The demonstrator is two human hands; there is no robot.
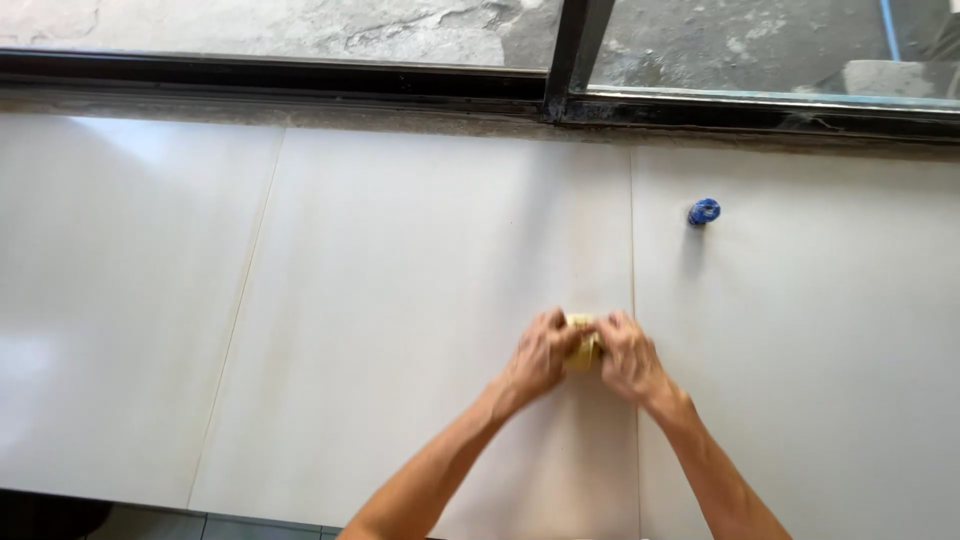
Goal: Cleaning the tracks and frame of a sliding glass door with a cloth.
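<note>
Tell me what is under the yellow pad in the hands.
The yellow pad rests on white tile, beside a grout line. Left hand and right hand cover most of it, hiding its underside.

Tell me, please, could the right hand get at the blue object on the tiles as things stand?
Probably yes. Nothing lies on the white tiles between the right hand and the blue object, but that hand and the left hand are both gripping a yellow pad.
</note>
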